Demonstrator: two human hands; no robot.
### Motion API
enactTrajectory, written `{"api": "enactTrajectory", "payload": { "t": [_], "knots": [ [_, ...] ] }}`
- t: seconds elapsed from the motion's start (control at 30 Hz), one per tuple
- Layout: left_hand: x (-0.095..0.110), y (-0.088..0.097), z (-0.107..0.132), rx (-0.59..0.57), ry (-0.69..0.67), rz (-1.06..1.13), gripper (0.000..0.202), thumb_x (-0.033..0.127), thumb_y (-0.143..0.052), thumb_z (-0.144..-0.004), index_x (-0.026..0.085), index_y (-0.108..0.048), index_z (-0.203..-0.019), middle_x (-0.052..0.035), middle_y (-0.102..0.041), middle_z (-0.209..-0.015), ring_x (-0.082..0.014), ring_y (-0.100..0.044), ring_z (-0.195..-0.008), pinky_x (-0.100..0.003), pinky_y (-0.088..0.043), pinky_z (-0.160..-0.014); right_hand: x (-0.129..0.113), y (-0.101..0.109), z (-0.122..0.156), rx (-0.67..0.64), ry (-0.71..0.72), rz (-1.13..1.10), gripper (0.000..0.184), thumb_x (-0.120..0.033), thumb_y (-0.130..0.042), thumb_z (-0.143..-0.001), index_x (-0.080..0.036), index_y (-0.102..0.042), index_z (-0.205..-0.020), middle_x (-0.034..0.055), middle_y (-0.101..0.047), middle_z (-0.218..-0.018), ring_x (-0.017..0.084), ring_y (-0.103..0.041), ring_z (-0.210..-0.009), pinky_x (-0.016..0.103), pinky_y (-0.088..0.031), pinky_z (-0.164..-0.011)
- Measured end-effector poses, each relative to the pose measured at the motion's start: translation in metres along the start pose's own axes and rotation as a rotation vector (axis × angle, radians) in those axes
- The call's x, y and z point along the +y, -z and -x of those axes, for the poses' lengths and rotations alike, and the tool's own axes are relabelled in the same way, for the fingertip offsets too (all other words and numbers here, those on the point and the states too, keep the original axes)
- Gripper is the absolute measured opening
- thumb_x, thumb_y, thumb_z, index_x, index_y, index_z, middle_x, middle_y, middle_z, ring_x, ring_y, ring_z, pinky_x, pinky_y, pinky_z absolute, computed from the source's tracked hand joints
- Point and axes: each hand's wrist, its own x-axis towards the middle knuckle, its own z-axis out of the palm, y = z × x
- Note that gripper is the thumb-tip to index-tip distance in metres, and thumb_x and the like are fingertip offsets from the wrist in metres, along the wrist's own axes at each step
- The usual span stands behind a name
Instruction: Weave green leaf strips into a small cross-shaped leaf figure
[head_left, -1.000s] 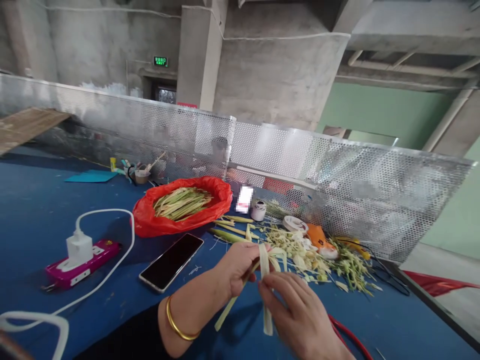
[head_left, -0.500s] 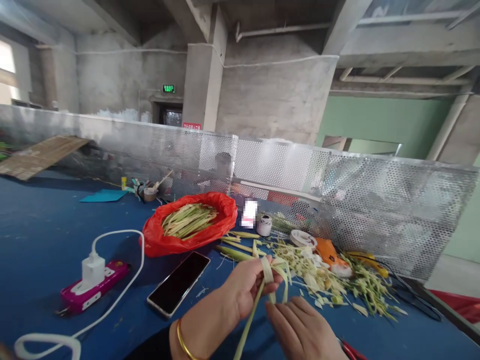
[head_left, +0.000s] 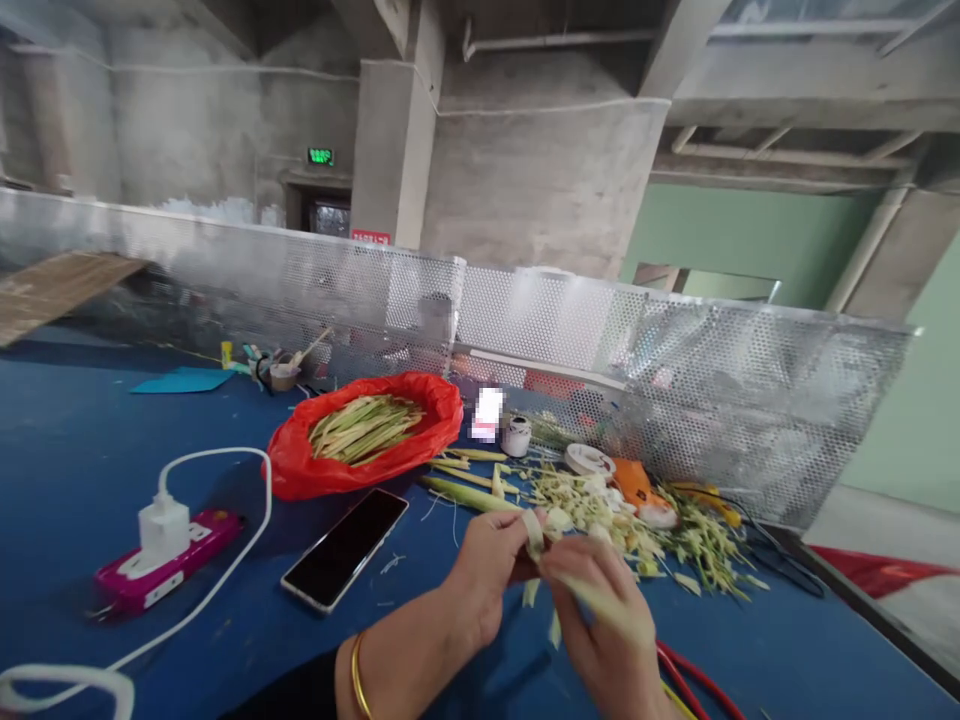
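My left hand (head_left: 487,560) and my right hand (head_left: 604,625) meet low in the middle of the view, both pinched on a pale green leaf strip (head_left: 534,535) that is folded between them. One end of the strip runs across my right palm toward the lower right. A gold bangle sits on my left wrist. Just beyond the hands lies a heap of cut leaf scraps (head_left: 637,530) on the blue table (head_left: 90,430). A red plastic bag (head_left: 360,445) full of long leaf strips lies to the upper left of the hands.
A black phone (head_left: 345,548) lies left of my hands. A pink power strip (head_left: 169,560) with a white charger and cable is further left. A perforated metal screen (head_left: 675,390) borders the table's far side. Red-handled scissors (head_left: 694,680) lie under my right hand. A small white jar (head_left: 517,437) stands by the screen.
My hands have drawn together; the long free end that hung down left is now folded across my right hand. The camera view shifted slightly.
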Motion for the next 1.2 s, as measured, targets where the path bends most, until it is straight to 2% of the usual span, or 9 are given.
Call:
{"api": "enactTrajectory", "payload": {
  "t": [0.07, 0.13, 0.27, 0.43, 0.57, 0.7, 0.87, 1.0, 1.2],
  "knots": [
    [0.003, -0.002, 0.002, 0.027, -0.015, -0.036, 0.031, 0.042, -0.079, -0.06, 0.013, -0.068, -0.067, -0.0022, -0.061, -0.063, -0.0115, -0.053, -0.057, -0.023, -0.045, -0.059, 0.003, 0.004, -0.002, 0.04, -0.282, -0.102, 0.012, -0.023, -0.054, -0.091, -0.021, -0.063, -0.084, 0.0061, -0.068, -0.083, 0.021, -0.064, -0.083, 0.034, -0.05, -0.078],
    [0.004, -0.003, 0.003, 0.052, -0.018, -0.064, 0.033, 0.043, -0.078, -0.061, 0.013, -0.071, -0.073, -0.0035, -0.064, -0.065, -0.0129, -0.058, -0.059, -0.024, -0.047, -0.062, 0.005, 0.004, -0.004, 0.082, -0.544, -0.216, 0.016, -0.034, -0.061, -0.086, -0.019, -0.064, -0.079, 0.0074, -0.069, -0.084, 0.022, -0.064, -0.082, 0.033, -0.051, -0.074],
    [0.002, -0.001, 0.003, 0.051, -0.031, -0.126, 0.036, 0.048, -0.072, -0.069, 0.012, -0.073, -0.076, -0.0055, -0.066, -0.065, -0.0141, -0.06, -0.061, -0.023, -0.049, -0.06, 0.006, -0.001, -0.006, 0.086, -0.807, -0.431, 0.028, -0.045, -0.066, -0.08, -0.017, -0.066, -0.079, 0.0078, -0.069, -0.078, 0.022, -0.064, -0.076, 0.03, -0.051, -0.067],
    [0.0, 0.0, 0.003, 0.03, -0.066, -0.194, 0.038, 0.049, -0.072, -0.068, 0.012, -0.075, -0.078, -0.0054, -0.066, -0.064, -0.0122, -0.058, -0.056, -0.022, -0.048, -0.055, 0.007, -0.006, -0.006, 0.008, -0.855, -0.418, 0.033, -0.051, -0.063, -0.079, -0.018, -0.061, -0.071, 0.0028, -0.063, -0.063, 0.018, -0.055, -0.06, 0.027, -0.045, -0.054],
    [0.0, -0.004, 0.007, 0.003, -0.073, -0.223, 0.04, 0.05, -0.074, -0.066, 0.013, -0.075, -0.081, -0.0054, -0.067, -0.068, -0.012, -0.059, -0.056, -0.022, -0.047, -0.055, 0.006, -0.007, -0.008, 0.065, -0.905, -0.405, 0.036, -0.052, -0.063, -0.077, -0.021, -0.052, -0.063, -0.0011, -0.054, -0.058, 0.015, -0.05, -0.056, 0.026, -0.043, -0.05],
    [-0.002, -0.006, 0.007, 0.044, -0.113, -0.204, 0.04, 0.05, -0.075, -0.065, 0.014, -0.075, -0.083, -0.0059, -0.068, -0.075, -0.0112, -0.058, -0.057, -0.022, -0.047, -0.055, 0.003, -0.006, -0.011, 0.072, -0.957, -0.478, 0.036, -0.048, -0.063, -0.077, -0.022, -0.044, -0.06, -0.0047, -0.047, -0.052, 0.012, -0.047, -0.047, 0.024, -0.041, -0.045],
    [-0.004, -0.004, 0.005, 0.04, -0.051, -0.147, 0.033, 0.04, -0.077, -0.063, 0.014, -0.074, -0.083, -0.0043, -0.067, -0.072, -0.0119, -0.058, -0.058, -0.021, -0.046, -0.054, 0.004, -0.005, -0.011, 0.04, -1.013, -0.538, 0.032, -0.045, -0.061, -0.079, -0.023, -0.044, -0.063, -0.0069, -0.045, -0.049, 0.012, -0.048, -0.042, 0.024, -0.04, -0.04],
    [-0.001, -0.004, 0.008, -0.034, 0.0, -0.061, 0.021, 0.026, -0.069, -0.064, 0.014, -0.073, -0.082, -0.0036, -0.066, -0.071, -0.0137, -0.06, -0.062, -0.024, -0.049, -0.06, 0.007, -0.005, -0.01, 0.069, -1.022, -0.534, 0.034, -0.043, -0.064, -0.077, -0.023, -0.043, -0.061, -0.0085, -0.04, -0.049, 0.011, -0.044, -0.041, 0.023, -0.041, -0.038],
    [-0.001, -0.005, 0.011, -0.153, -0.046, 0.004, 0.023, 0.02, -0.066, -0.063, 0.014, -0.072, -0.084, -0.0049, -0.068, -0.079, -0.0142, -0.06, -0.067, -0.025, -0.05, -0.064, 0.009, -0.008, -0.011, 0.112, -1.016, -0.593, 0.035, -0.047, -0.065, -0.074, -0.023, -0.044, -0.061, -0.0083, -0.039, -0.051, 0.011, -0.043, -0.043, 0.023, -0.042, -0.037]
  ]
}}
